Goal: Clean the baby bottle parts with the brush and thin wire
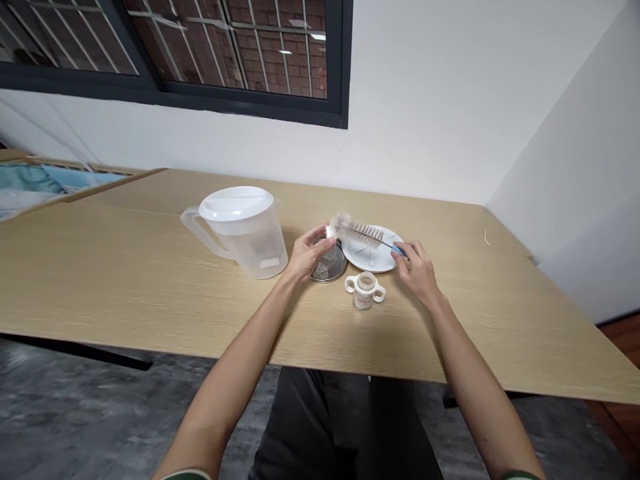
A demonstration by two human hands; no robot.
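Observation:
My right hand [414,267] grips the blue handle of a bottle brush [367,235], whose bristles point left above a white plate [377,265]. The brush's pale, fluffy tip reaches my left hand [311,253]. That hand is closed, with a small white ring-like piece [329,231] between thumb and fingers, touching or close to the tip; its exact kind is unclear. Below my left hand lies a round metal dish [340,268] with clear plastic parts [324,267] on it. A two-handled baby bottle [365,293] stands upright and uncapped between my forearms.
To the left stands a translucent pitcher [253,240] with a white lid, near my left forearm. A small bent white strip [487,238] lies at the table's right. The wooden table [125,280] meets a white wall [420,100] below a barred window [225,47].

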